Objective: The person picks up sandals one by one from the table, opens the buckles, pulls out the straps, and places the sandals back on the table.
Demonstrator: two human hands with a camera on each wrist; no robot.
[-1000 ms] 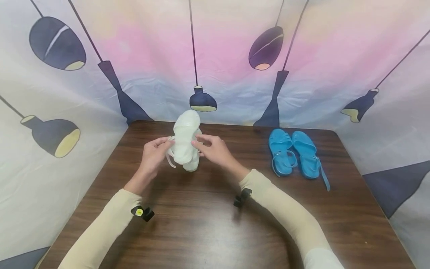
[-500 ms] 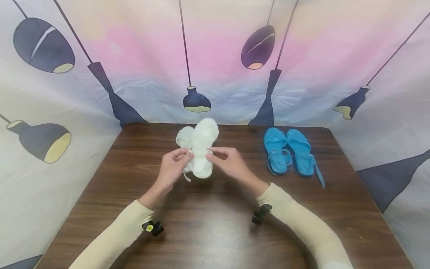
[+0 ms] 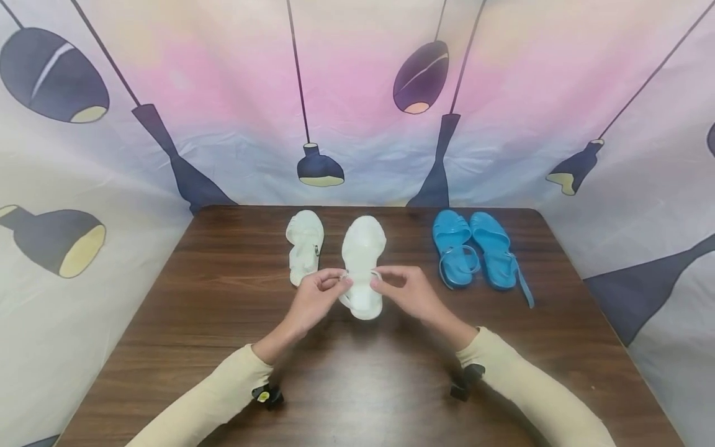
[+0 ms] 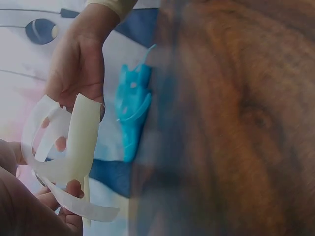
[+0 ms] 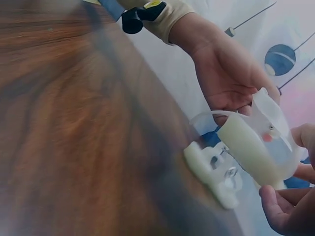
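A white sandal [image 3: 364, 242] is held between both hands at mid-table, its heel end towards the person. My left hand [image 3: 318, 298] pinches its left side near the ankle strap; my right hand [image 3: 410, 292] pinches the right side. In the left wrist view the held sandal's pale heel [image 4: 84, 137] and curved straps stand out, with a loose strap end [image 4: 93, 210] hanging out. A second white sandal [image 3: 304, 242] lies on the table to the left, beyond my left hand. The right wrist view shows that other sandal [image 5: 214, 172] beneath the held one.
A pair of blue sandals, the left one [image 3: 452, 230] and the right one [image 3: 491, 233], lies side by side at the table's back right. The brown wooden table [image 3: 223, 310] ends at a cloth backdrop [image 3: 240, 124] printed with lamps. Small black cameras sit on both wrists.
Both hands have moved right and towards the person with one white sandal. The other white sandal, overlapped by it before, now shows apart on the left. The blue sandals stay put.
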